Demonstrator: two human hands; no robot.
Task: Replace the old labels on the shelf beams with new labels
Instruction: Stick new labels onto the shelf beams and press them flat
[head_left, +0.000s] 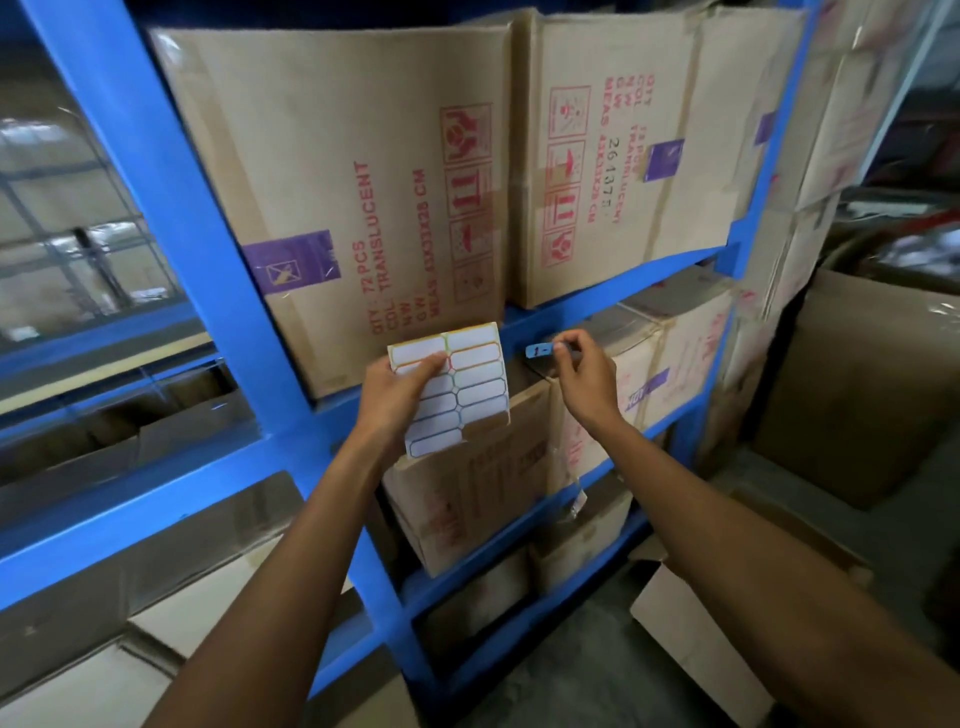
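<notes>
My right hand (582, 371) pinches a blue label (538, 351) at the blue shelf beam (613, 291), my left hand (397, 395) grips the label sheet (457, 384) just left, below cartons (332, 192) printed "72 PCS TRANSLUCENT".

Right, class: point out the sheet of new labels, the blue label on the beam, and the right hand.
Label sheet (467, 379), head view, centre.
Blue label (538, 351), head view, free end.
Right hand (584, 376), head view, back.
</notes>
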